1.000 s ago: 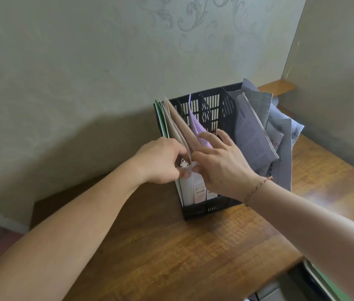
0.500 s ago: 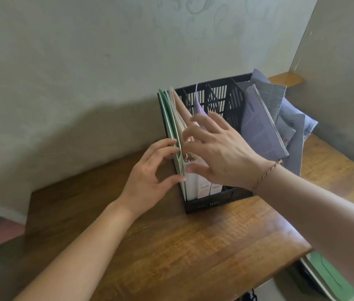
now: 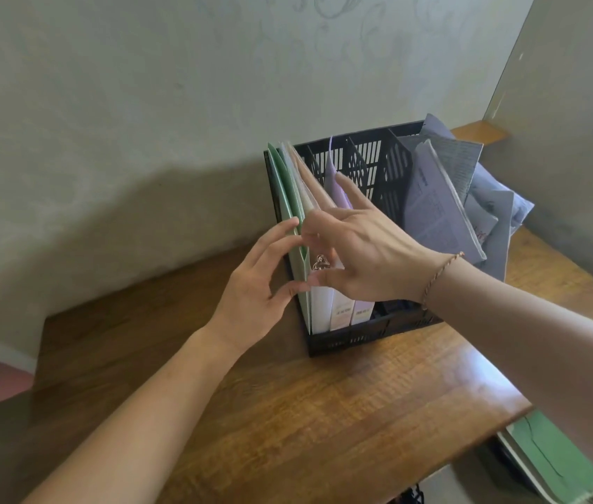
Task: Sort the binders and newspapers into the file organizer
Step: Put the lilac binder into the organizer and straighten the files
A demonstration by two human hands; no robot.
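A black slotted file organizer [image 3: 367, 331] stands on the wooden table [image 3: 324, 412] against the wall. Its left slots hold a green binder [image 3: 289, 201], a white binder [image 3: 321, 307], a pink one and a lilac one [image 3: 360, 312]. Folded grey newspapers [image 3: 436, 209] fill the right slots and lean out to the right. My left hand [image 3: 255, 285] is open, its fingertips touching the green binder's front edge. My right hand [image 3: 364, 256] hovers over the binder tops with fingers spread, the thumb near a small metal ring on the white binder.
The wall is close behind and to the left of the organizer; another wall panel closes the right side. A green folder [image 3: 549, 456] lies below the table's right edge. Bare wood lies in front of the organizer.
Both hands let go of the binder spines and opened. My left hand slid down to the green binder's edge; my right hand lifted and spread over the tops.
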